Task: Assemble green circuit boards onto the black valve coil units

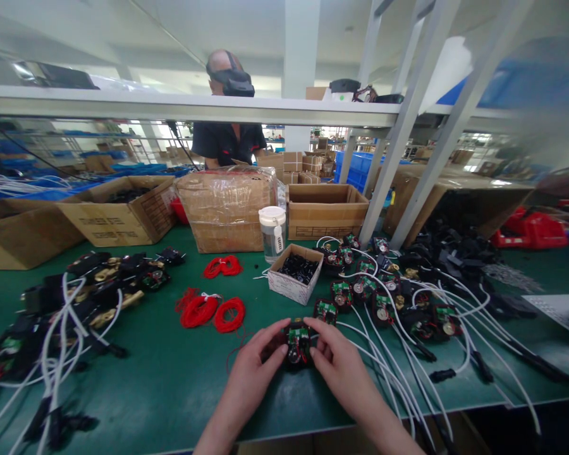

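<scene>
Between my two hands, low in the middle of the head view, is a black housing with a green circuit board (298, 344) showing in its open face. Thumb and fingers of my left hand (260, 357) close on its left side. My right hand (334, 360) grips the opposite side the same way. Just beyond them lies a similar circuit board unit (325, 311). A small box of black parts (294, 292) stands behind my hands. Red wire coils (230, 314) rest to the left, and a thin red wire runs near my left hand.
Several similar units with white cables (384, 309) spread across the right; another pile (99, 291) lies left. A taped carton (227, 212), an open carton (327, 212) and a lidded bottle (272, 234) line the back. A person (230, 139) stands beyond the shelf (189, 109).
</scene>
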Available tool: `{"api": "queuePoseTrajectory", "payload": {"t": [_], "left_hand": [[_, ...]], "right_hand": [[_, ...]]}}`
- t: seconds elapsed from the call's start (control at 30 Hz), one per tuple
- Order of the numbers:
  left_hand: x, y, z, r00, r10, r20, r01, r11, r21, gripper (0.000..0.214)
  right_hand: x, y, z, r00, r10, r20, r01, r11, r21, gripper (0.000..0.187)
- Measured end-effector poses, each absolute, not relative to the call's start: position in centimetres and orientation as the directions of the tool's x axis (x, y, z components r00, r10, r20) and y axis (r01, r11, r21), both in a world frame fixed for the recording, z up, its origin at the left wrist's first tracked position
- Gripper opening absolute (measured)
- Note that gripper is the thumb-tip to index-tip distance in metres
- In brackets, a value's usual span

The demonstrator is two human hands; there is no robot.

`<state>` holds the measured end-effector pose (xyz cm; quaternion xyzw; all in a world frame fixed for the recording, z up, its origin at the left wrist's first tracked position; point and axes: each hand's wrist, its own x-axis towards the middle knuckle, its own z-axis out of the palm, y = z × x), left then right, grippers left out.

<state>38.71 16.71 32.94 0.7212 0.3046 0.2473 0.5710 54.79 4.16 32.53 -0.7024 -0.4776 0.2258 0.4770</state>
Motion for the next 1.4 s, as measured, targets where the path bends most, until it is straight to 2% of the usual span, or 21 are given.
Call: {"api": "queuePoseTrajectory", "payload": {"t": [0.33,0.63,0.87,1.27,1.4], "left_hand": [[38.6,16.5,32.9,0.71,0.705,-0.016,0.154,-0.133,0.979,0.058],[38.6,16.3,33.2,0.698,0.716,0.007,0.145,-0.15,0.978,0.059],[39.0,16.1,33.0,0.701,0.713,-0.029,0.149,-0.107,0.983,0.063],[40.2,14.4,32.5,0.585,0.808,0.067,0.17,-0.203,0.964,0.061],[39.9,14.7,32.9,0.608,0.794,0.015,0.161,-0.142,0.977,0.065]], "right_hand": [[54.0,4.2,32.6,0.452,0.889,0.076,0.406,-0.129,-0.905,0.069],[53.5,4.3,32.5,0.482,0.872,0.083,0.386,-0.126,-0.914,0.067],[53.3,4.4,32.1,0.482,0.87,0.106,0.392,-0.106,-0.914,0.068],[52.8,4.5,30.5,0.532,0.822,0.202,0.44,-0.065,-0.896,0.074],[52.9,4.6,30.4,0.525,0.824,0.212,0.451,-0.058,-0.89,0.073]]}}
